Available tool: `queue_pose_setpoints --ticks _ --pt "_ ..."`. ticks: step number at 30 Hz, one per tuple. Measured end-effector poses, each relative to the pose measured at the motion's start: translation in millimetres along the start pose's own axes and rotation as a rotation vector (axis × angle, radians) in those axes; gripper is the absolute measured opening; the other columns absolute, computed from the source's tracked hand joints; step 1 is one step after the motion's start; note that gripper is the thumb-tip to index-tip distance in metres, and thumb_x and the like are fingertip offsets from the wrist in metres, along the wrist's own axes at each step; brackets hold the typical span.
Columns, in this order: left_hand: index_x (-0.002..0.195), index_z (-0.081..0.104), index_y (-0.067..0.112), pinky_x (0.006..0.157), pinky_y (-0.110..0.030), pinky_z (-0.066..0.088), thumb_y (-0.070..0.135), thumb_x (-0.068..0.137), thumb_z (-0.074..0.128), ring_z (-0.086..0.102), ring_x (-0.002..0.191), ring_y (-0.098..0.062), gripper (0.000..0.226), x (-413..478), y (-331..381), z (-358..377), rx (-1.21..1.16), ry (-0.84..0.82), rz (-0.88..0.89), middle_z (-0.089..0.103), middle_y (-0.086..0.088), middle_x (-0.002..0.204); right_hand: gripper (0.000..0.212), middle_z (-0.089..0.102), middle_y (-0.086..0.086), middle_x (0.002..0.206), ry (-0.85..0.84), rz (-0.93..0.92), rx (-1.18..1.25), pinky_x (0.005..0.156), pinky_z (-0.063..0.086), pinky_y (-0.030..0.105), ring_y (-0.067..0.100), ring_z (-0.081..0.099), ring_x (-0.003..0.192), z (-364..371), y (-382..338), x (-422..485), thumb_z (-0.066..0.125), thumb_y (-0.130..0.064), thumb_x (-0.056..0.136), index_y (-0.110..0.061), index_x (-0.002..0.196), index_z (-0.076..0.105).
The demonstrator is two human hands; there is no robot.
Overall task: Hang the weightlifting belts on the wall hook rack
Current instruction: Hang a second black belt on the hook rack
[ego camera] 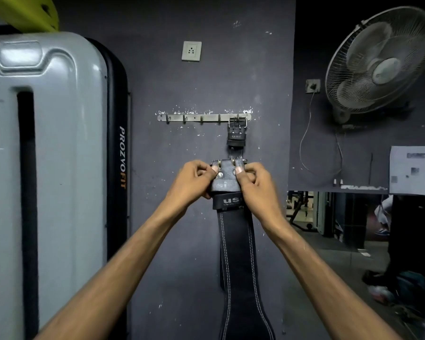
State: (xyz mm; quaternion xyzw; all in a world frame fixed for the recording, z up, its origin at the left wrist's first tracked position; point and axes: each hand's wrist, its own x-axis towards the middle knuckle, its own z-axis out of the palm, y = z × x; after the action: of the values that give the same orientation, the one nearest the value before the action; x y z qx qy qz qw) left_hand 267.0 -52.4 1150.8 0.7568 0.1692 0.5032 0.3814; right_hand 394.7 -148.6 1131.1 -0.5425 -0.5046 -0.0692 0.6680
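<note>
A black weightlifting belt hangs from our grip below the wall hook rack; our left hand and right hand pinch its buckle end. Another belt's buckle hangs on the rightmost hook.

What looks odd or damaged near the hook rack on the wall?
The dark wall has white chipped paint along the top edge of the hook rack. Only one belt hangs there, on the rightmost hook; the other hooks are bare.
</note>
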Motion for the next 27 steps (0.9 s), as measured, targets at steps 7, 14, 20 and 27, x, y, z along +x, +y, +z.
queue_pose_setpoints --ticks 7,14,20,27 --pt "0.101 0.063 0.018 0.056 -0.034 0.055 0.047 0.087 0.067 0.067 0.061 -0.017 0.032 99 -65 22 0.079 0.21 0.127 0.075 -0.001 0.082 0.03 0.067 -0.002 0.073 0.129 -0.083 -0.425 0.059 0.047 0.035 0.02 0.065 0.07 38 52 83 0.053 -0.046 0.101 -0.025 0.122 0.05" --pt "0.132 0.064 0.018 0.074 -0.035 0.055 0.033 0.093 0.067 0.063 0.068 -0.01 0.042 179 -104 35 0.016 0.234 0.164 0.068 0.01 0.079 0.051 0.072 0.01 0.106 0.143 -0.175 -0.594 0.08 0.056 0.044 0.032 0.068 0.095 72 91 147 0.045 -0.034 0.106 -0.01 0.15 0.041" --pt "0.139 0.06 0.02 0.082 -0.031 0.053 0.03 0.1 0.057 0.066 0.082 -0.015 0.04 241 -115 45 0.229 0.304 0.294 0.077 -0.001 0.107 0.054 0.065 0.005 0.08 0.152 -0.223 -0.577 0.069 0.055 0.043 0.031 0.067 0.081 91 129 214 0.045 -0.032 0.106 -0.008 0.154 0.035" --pt "0.114 0.074 0.02 0.081 -0.04 0.057 0.031 0.097 0.051 0.07 0.086 -0.028 0.031 358 -110 50 0.355 0.365 0.391 0.078 -0.008 0.094 0.034 0.067 0.006 0.09 0.141 -0.269 -0.533 0.07 0.034 0.032 0.034 0.063 0.088 105 137 329 0.046 -0.029 0.106 -0.002 0.125 0.055"
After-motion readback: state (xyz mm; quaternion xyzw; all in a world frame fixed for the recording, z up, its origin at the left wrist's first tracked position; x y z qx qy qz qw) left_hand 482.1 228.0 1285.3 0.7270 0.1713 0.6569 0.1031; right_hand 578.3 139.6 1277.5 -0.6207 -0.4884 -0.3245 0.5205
